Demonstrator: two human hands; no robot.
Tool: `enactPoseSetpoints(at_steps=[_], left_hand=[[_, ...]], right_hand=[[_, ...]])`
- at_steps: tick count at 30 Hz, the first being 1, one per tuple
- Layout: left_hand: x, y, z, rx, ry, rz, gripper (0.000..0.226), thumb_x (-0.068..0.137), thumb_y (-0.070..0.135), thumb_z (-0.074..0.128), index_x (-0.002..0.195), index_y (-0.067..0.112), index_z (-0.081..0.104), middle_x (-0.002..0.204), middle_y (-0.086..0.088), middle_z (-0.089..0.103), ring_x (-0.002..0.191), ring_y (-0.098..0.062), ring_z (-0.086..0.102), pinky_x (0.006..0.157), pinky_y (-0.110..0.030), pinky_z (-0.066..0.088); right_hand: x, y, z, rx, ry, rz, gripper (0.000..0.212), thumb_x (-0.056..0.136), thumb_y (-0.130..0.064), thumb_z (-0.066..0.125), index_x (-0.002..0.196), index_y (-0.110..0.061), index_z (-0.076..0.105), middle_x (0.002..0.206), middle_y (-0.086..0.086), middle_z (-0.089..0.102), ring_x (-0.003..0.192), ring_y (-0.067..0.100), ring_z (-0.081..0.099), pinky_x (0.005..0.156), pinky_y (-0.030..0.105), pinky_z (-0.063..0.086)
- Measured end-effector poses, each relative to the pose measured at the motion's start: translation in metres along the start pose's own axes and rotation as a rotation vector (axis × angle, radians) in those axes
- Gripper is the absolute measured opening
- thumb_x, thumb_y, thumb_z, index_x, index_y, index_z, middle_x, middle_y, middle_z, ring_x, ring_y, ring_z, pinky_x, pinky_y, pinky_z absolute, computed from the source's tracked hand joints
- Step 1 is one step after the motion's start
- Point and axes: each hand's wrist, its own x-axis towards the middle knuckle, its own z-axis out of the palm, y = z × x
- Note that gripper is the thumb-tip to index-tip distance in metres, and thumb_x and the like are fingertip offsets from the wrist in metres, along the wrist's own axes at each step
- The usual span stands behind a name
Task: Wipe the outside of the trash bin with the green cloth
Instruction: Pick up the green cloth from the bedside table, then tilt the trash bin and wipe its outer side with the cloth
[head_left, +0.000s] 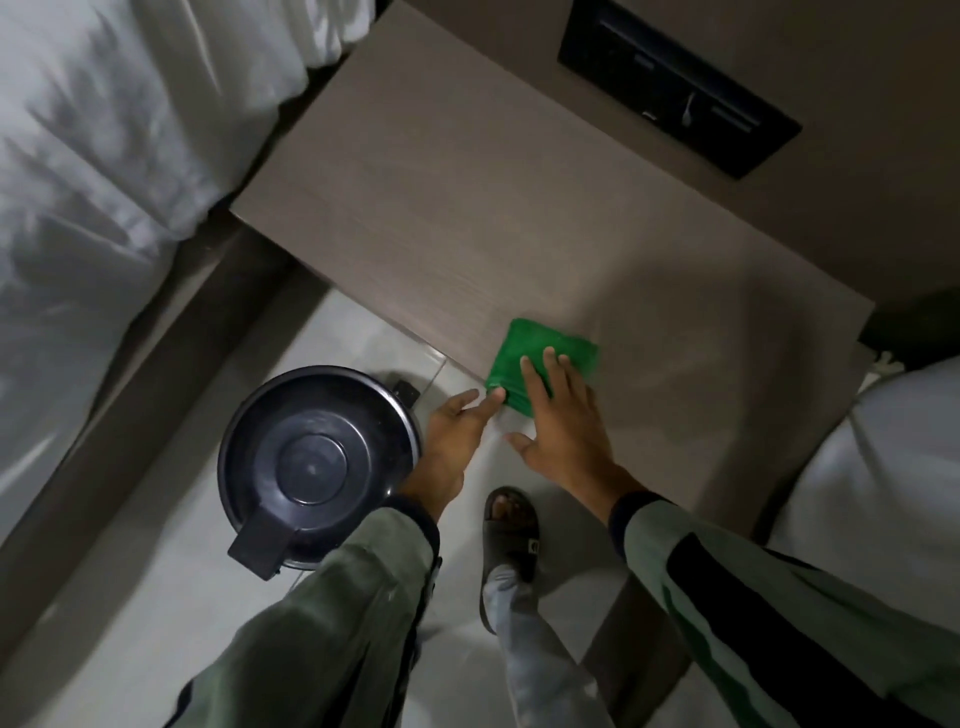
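Note:
A folded green cloth (540, 358) lies at the near left corner of the wooden nightstand (467, 208). My right hand (558, 421) rests flat on the cloth with fingers spread. My left hand (457, 431) reaches beside it, fingertips touching the cloth's near corner, fingers apart. The round black trash bin (311, 467) with a closed lid and foot pedal stands on the floor to the left of my left wrist.
A bed with white sheets (93, 182) runs along the left, another white bed (893, 467) sits at the right. A black switch panel (680, 83) is set in the wall behind the nightstand. My sandalled foot (511, 525) stands on the pale tiled floor.

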Motion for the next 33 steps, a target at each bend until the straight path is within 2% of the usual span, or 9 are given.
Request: enactPoseSetpoints(at_steps=[4,9,12,17,20,24,26,29,33], left_hand=[[0.006,0.015,0.008,-0.05,0.011,0.018,0.021,0.084,0.034,0.078,0.086,0.015,0.069,0.089,-0.003,0.071,0.094,-0.02,0.066,0.087,-0.037,0.054],[-0.01,0.028,0.015,0.003,0.127,0.106,0.033,0.078,0.032,0.079,0.06,0.017,0.057,0.06,0.002,0.058,0.059,-0.01,0.054,0.042,-0.013,0.044],[-0.034,0.031,-0.01,-0.111,0.065,0.118,0.032,0.082,0.038,0.073,0.058,0.022,0.059,0.073,-0.003,0.069,0.076,-0.014,0.064,0.058,-0.021,0.047],[-0.023,0.029,-0.098,0.514,0.48,0.134,0.049,0.084,0.065,0.055,0.103,0.021,0.068,0.109,-0.011,0.071,0.112,-0.035,0.059,0.09,-0.046,0.047],[0.026,0.024,-0.104,0.738,0.533,-0.116,0.099,0.08,0.065,0.065,0.153,0.015,0.022,0.162,-0.029,0.013,0.148,-0.048,0.009,0.113,-0.068,0.023],[0.083,0.007,-0.087,0.694,0.616,-0.076,0.123,0.077,0.069,0.06,0.155,0.005,-0.011,0.156,-0.042,-0.016,0.141,-0.064,-0.013,0.111,-0.077,-0.004],[0.096,-0.001,-0.075,0.65,0.755,0.039,0.083,0.094,0.058,0.018,0.156,0.006,-0.004,0.156,-0.041,-0.013,0.14,-0.065,-0.012,0.107,-0.076,-0.012],[0.102,0.018,-0.056,0.504,0.818,0.041,0.094,0.084,0.035,-0.034,0.156,0.018,0.025,0.158,-0.036,0.013,0.144,-0.06,0.008,0.11,-0.07,-0.004],[0.089,0.002,-0.08,0.642,0.901,-0.147,0.061,0.099,0.036,0.043,0.147,0.027,0.006,0.154,-0.035,0.031,0.14,-0.058,0.03,0.101,-0.078,0.025]], right_hand=[[0.002,-0.006,0.002,-0.011,0.037,0.031,0.096,0.08,-0.042,0.071,0.152,-0.014,0.013,0.16,0.018,0.017,0.148,0.035,0.015,0.118,0.053,0.024],[-0.005,-0.023,-0.003,-0.055,0.13,0.052,0.092,0.072,-0.046,0.076,0.145,-0.01,0.033,0.143,0.019,0.047,0.131,0.036,0.045,0.108,0.052,0.035],[-0.007,-0.043,-0.003,0.065,0.239,0.048,0.066,0.075,-0.027,0.076,0.133,-0.011,0.048,0.123,0.013,0.064,0.112,0.032,0.061,0.097,0.043,0.045],[-0.004,-0.066,0.006,0.536,0.142,0.16,0.051,0.088,-0.022,0.062,0.136,-0.015,0.044,0.121,0.014,0.067,0.105,0.032,0.066,0.087,0.039,0.056],[0.001,-0.073,0.038,0.563,0.049,0.23,0.046,0.086,-0.026,0.061,0.127,-0.013,0.047,0.107,0.019,0.07,0.094,0.036,0.069,0.078,0.04,0.059],[-0.005,-0.071,0.078,0.596,-0.037,0.325,0.039,0.085,-0.027,0.055,0.121,-0.015,0.046,0.103,0.018,0.069,0.09,0.036,0.068,0.077,0.044,0.06],[-0.005,-0.063,0.091,0.62,-0.079,0.393,0.039,0.085,-0.027,0.051,0.123,-0.017,0.045,0.106,0.016,0.069,0.092,0.035,0.068,0.079,0.047,0.06],[-0.005,-0.053,0.098,0.651,-0.106,0.451,0.036,0.086,-0.026,0.05,0.121,-0.019,0.045,0.108,0.017,0.069,0.095,0.036,0.067,0.081,0.05,0.059],[-0.007,-0.051,0.094,0.682,-0.125,0.451,0.04,0.087,-0.025,0.054,0.126,-0.021,0.045,0.112,0.015,0.069,0.1,0.035,0.067,0.086,0.049,0.058]])
